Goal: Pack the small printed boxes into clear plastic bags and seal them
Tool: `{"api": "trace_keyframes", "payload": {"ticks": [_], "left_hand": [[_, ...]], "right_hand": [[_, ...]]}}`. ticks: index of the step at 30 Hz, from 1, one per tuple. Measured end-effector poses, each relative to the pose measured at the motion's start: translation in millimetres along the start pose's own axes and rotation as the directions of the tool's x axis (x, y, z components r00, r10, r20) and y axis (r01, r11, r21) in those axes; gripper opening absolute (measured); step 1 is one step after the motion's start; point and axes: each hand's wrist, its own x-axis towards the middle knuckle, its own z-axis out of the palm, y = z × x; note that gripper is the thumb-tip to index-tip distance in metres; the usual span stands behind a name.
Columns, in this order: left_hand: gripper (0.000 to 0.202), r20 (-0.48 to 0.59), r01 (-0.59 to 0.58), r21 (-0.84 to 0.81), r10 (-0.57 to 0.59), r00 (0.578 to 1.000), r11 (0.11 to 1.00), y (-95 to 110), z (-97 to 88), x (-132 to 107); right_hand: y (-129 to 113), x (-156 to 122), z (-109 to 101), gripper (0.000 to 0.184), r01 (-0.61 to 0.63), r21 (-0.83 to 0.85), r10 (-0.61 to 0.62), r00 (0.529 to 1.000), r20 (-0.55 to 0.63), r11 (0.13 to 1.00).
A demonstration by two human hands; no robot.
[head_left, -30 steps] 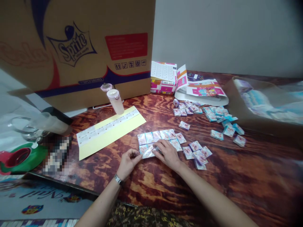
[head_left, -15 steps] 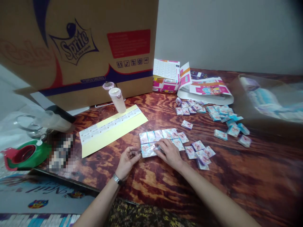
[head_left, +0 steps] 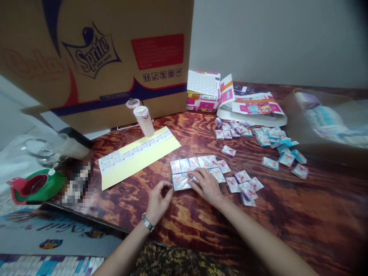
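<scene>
Head view. Item one: a left hand (head_left: 161, 199), bearing a silver wristwatch (head_left: 147, 222), was held just beside the near edge of a film-wrapped packet (head_left: 180, 181). Its fingers were curled narrowly toward the thumb; whether anything thin was held between them could not be told. Item two: a right hand (head_left: 207, 186) was laid over the packet's right end, its fingers (head_left: 198, 175) spread narrowly and pressed onto the shiny film; a firm grip could not be confirmed.

The packet was placed at the near left of a block of small square blue-and-white paper packets (head_left: 195, 166), which were laid edge to edge on a glossy red-brown wooden table (head_left: 299, 207). Loose packets of the same kind (head_left: 244, 184) were heaped to the right, and more (head_left: 273, 137) were scattered farther right. A long yellow card with a white printed strip (head_left: 138, 158) was laid to the left. A pale pink plastic tumbler (head_left: 141, 121) was stood at the card's far end, before a large brown Sprite cardboard carton (head_left: 86, 57). Pink printed cartons (head_left: 203, 94) were stacked at the far side.
</scene>
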Motion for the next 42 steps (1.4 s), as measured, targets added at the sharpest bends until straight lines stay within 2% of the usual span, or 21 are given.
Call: {"api": "trace_keyframes", "payload": {"ticks": [2,6,10,13,19,27,36,42], "left_hand": [[0.010,-0.012,-0.125,0.143,0.128,0.992,0.982,0,3.4,-6],[0.017,-0.019,-0.317,0.349,0.345,0.939,0.882,-4,10.3,-14],[0.024,-0.043,-0.364,0.438,0.424,0.905,0.822,-13,14.8,-18],[0.028,-0.036,-0.392,0.434,0.451,0.892,0.811,-17,16.5,-23],[0.024,-0.032,-0.393,0.347,0.429,0.903,0.852,-11,18.1,-31],[0.013,-0.165,-0.230,0.297,0.287,0.943,0.927,-14,24.3,-26],[0.011,-0.103,-0.240,0.385,0.300,0.948,0.891,-12,26.1,-20],[0.005,-0.111,-0.202,0.372,0.259,0.959,0.906,-8,26.8,-17]], "right_hand": [[-2,0,1,0.032,0.017,-0.020,-0.017,1.000,-0.002,1.000],[-4,0,1,0.037,0.039,-0.059,-0.038,0.999,0.021,0.997],[-5,0,0,0.037,0.040,-0.077,-0.037,0.999,0.039,0.996],[-5,0,0,0.035,0.037,-0.082,-0.034,0.999,0.038,0.996],[-6,0,1,0.033,0.045,-0.121,-0.041,0.999,0.036,0.992],[-5,0,2,0.033,0.051,-0.124,-0.046,0.998,0.038,0.991],[-5,0,1,0.032,0.035,-0.115,-0.030,0.999,0.045,0.993],[-6,0,1,0.031,0.038,-0.116,-0.035,0.999,0.036,0.993]]}}
